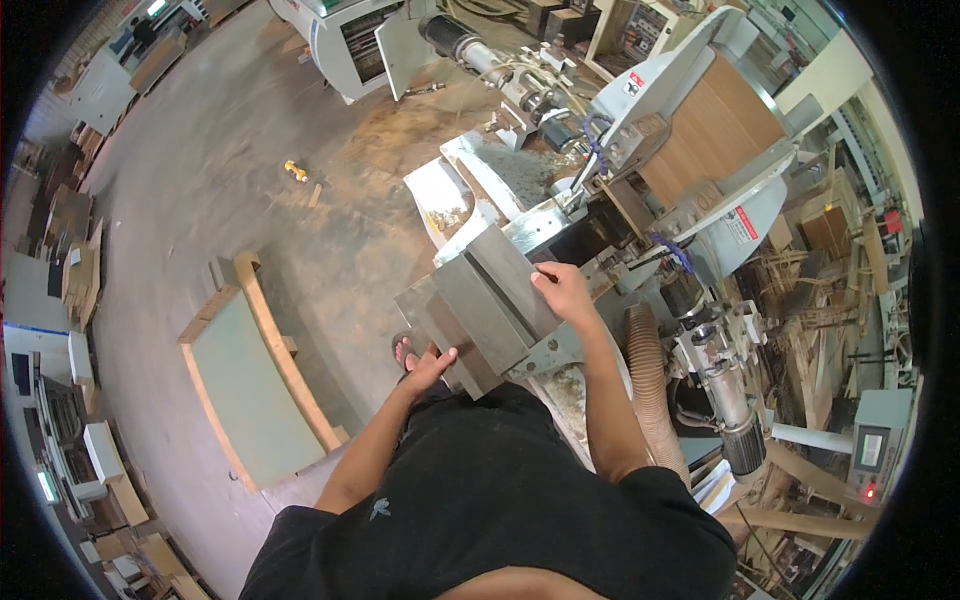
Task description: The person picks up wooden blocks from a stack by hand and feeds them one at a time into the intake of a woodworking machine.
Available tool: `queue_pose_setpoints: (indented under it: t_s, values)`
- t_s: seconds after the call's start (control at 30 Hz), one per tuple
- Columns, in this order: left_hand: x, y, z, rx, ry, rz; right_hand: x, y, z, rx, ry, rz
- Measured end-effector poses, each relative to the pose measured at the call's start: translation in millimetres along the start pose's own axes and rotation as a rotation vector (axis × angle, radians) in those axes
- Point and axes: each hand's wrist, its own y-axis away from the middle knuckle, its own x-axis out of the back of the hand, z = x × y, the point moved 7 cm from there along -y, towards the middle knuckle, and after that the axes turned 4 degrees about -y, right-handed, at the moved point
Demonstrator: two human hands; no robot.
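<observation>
In front of my body several flat grey-brown rectangular pieces [483, 312] lie side by side on the infeed end of a woodworking machine [540, 226]. I cannot tell whether they are metal plates or boards. My left hand [428, 369] grips the near left edge of the lowest piece, thumb on top and fingers partly hidden underneath. At the right side of the pieces, beside a dark slot, my right hand [566, 294] is closed, its fingers curled at the edge. What lies inside that grip is hidden.
A ribbed hose [645, 360] and a motor unit [725, 385] stand close to my right arm. A low wooden frame with a pale panel [255, 390] sits on the floor at left. Farther off lie a yellow object [296, 171] and sawdust. Wood scraps [820, 350] pile up at right.
</observation>
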Motion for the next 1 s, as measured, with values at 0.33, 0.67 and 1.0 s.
queue_pose_setpoints:
  t_s: [0.33, 0.67, 1.0]
  values:
    - [4.6, -10.8, -17.1, 0.033, 0.138, 0.093, -10.1, 8.2, -10.0, 0.088, 0.155, 0.017]
    - [1.6, -21.4, -25.5, 0.201, 0.57, 0.144, -14.4, 36.2, 80.8, -0.539, -0.535, 0.109]
    - [27.9, -15.5, -55.4, 0.018, 0.671, 0.296, -37.6, 45.3, 112.6, -0.504, -0.601, 0.169]
